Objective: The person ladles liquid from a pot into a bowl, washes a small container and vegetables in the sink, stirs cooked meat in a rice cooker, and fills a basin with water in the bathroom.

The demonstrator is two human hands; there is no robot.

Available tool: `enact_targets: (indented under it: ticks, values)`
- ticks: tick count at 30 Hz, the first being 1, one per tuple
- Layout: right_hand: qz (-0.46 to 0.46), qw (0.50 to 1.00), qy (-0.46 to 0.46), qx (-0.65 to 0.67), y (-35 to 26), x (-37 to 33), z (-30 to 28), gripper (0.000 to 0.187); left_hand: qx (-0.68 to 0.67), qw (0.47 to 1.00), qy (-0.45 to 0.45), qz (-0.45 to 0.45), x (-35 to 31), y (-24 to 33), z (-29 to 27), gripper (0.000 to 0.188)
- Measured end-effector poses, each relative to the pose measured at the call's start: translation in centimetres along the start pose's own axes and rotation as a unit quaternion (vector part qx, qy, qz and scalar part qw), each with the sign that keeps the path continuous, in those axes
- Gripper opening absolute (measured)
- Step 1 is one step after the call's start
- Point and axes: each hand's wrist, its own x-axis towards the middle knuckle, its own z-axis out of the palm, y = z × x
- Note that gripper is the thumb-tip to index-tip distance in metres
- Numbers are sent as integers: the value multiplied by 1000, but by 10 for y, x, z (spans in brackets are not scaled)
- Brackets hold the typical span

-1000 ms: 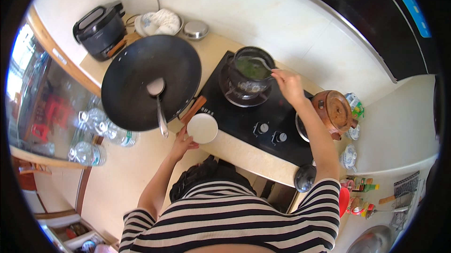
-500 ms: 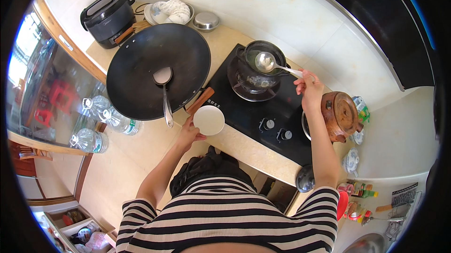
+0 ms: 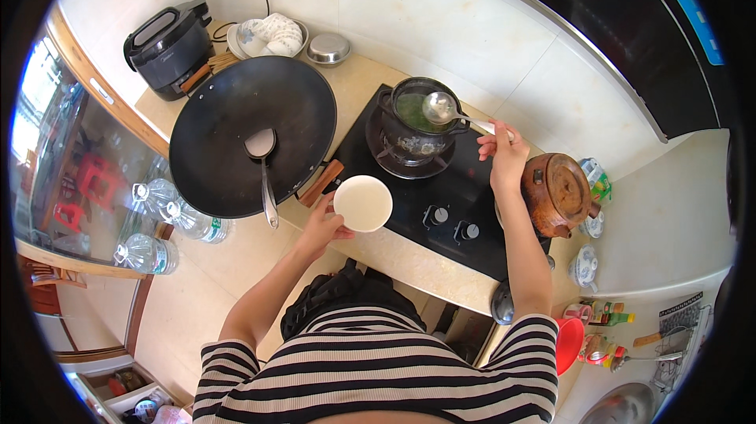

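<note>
My right hand (image 3: 504, 152) grips the handle of a metal ladle (image 3: 439, 107), whose bowl hangs just above a small black pot (image 3: 413, 121) of green soup on the black stove (image 3: 449, 188). My left hand (image 3: 323, 223) holds a white bowl (image 3: 363, 203) by its rim at the stove's front left corner, close to the wok's wooden handle. The bowl looks empty.
A large black wok (image 3: 252, 134) with a spatula (image 3: 264, 164) in it sits left of the stove. A brown clay pot (image 3: 557, 194) stands to the right. A black cooker (image 3: 169, 46), stacked bowls (image 3: 268, 34) and a metal lid (image 3: 328, 48) line the back wall. Water bottles (image 3: 169, 215) stand on the floor at left.
The ladle came up out of the pot and now hangs over its rim. My left hand keeps the white bowl in about the same place. The view has shifted slightly.
</note>
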Motion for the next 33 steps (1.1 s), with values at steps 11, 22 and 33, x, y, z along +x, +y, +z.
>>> enact_targets:
  ticks: [11,22,33]
  values:
    - [130,969,-207,-28,-30,-41,5,24,26,999,-23,10,13,58,38,52]
    - [132,963,-224,-66,-22,-41,5,25,45,998,-14,32,25,81,60,54]
    - [208,961,-169,65,-20,-17,-1,25,54,997,-42,47,35,106,67,53]
